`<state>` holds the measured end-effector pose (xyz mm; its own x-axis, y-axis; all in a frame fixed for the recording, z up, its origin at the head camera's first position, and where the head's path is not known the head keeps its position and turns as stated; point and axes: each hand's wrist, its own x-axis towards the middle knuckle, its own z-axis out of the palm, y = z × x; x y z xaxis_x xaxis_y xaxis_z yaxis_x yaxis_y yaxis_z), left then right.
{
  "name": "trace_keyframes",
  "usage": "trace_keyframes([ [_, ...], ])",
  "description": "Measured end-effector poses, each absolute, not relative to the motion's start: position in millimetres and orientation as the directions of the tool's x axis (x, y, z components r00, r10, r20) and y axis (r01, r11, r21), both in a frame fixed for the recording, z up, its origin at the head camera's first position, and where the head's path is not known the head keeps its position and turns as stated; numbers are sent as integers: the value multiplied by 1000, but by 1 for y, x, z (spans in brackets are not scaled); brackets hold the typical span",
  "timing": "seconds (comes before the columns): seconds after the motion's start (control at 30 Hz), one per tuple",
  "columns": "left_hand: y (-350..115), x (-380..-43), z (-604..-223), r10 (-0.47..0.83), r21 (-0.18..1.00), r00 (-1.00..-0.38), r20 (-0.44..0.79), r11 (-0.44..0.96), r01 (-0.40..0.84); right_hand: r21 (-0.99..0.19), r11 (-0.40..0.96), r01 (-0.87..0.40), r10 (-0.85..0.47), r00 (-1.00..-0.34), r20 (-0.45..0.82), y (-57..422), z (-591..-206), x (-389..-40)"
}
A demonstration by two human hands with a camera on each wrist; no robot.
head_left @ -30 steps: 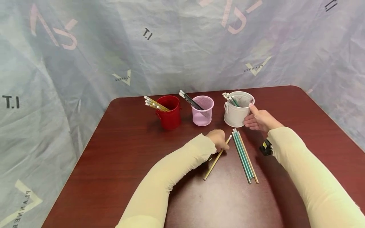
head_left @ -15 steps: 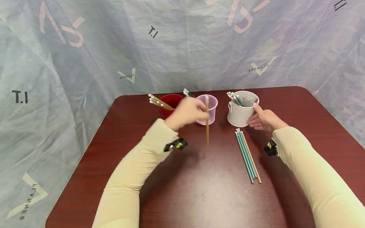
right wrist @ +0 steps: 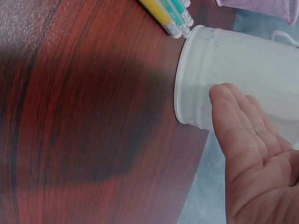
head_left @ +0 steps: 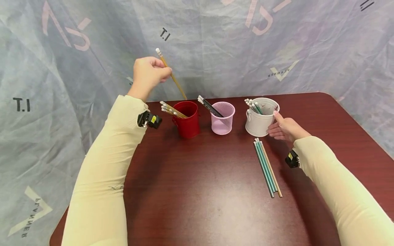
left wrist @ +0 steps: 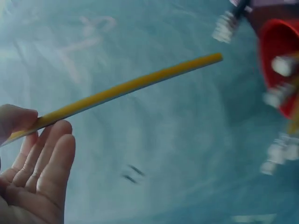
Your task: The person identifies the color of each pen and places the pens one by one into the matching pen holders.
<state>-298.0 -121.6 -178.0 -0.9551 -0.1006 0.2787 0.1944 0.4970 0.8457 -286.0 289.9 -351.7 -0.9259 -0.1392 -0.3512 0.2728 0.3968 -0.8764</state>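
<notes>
My left hand (head_left: 149, 75) pinches a yellow pencil (head_left: 173, 78) between thumb and fingertips, high over the back of the table. The pencil slants, its white eraser up and its lower end just above the rim of the red bucket (head_left: 189, 126). The left wrist view shows the same pencil (left wrist: 135, 85) stretching from the fingertips toward that bucket. Several yellow pencils (head_left: 172, 111) lean inside it, erasers out. At the right, my right hand (head_left: 286, 128) rests against the side of the white bucket (head_left: 258, 124), fingers straight and thumb at the rim. Several white-tipped pencils (head_left: 253, 107) stand in it.
Between the buckets stands a pink mesh cup (head_left: 221, 126) with several black pencils (head_left: 210, 106). In front of the white bucket, green pencils (head_left: 264, 169) and an orange-yellow one (head_left: 271, 171) lie side by side on the dark red table (head_left: 197, 191). A grey cloth (head_left: 197, 51) hangs behind.
My left hand has picked the yellow pencil off the table and carried it up and left, past the pink cup, to over the red bucket. The right hand stays at the white bucket.
</notes>
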Motion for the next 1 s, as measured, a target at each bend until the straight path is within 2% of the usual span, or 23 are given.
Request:
trace_keyframes([
  [0.13,-131,-311,-206,-149,886,-973,179,455,94,-872,414,262,-137,-929,-344,288,-354,-286],
  [0.43,-138,-325,-258,-92,789,-992,87,615,12,-871,420,255,-137,-931,-339,281,-355,-285],
  [0.57,-140,-325,-266,-67,752,-997,42,659,-13,-868,426,256,-136,-930,-341,280,-356,-287],
  [0.77,-142,-326,-269,-70,730,-996,60,683,-4,-871,417,260,-129,-931,-340,278,-355,-285],
  [1.0,-136,-330,-276,-18,564,-998,59,826,19,-872,413,264,-130,-930,-343,278,-356,-285],
])
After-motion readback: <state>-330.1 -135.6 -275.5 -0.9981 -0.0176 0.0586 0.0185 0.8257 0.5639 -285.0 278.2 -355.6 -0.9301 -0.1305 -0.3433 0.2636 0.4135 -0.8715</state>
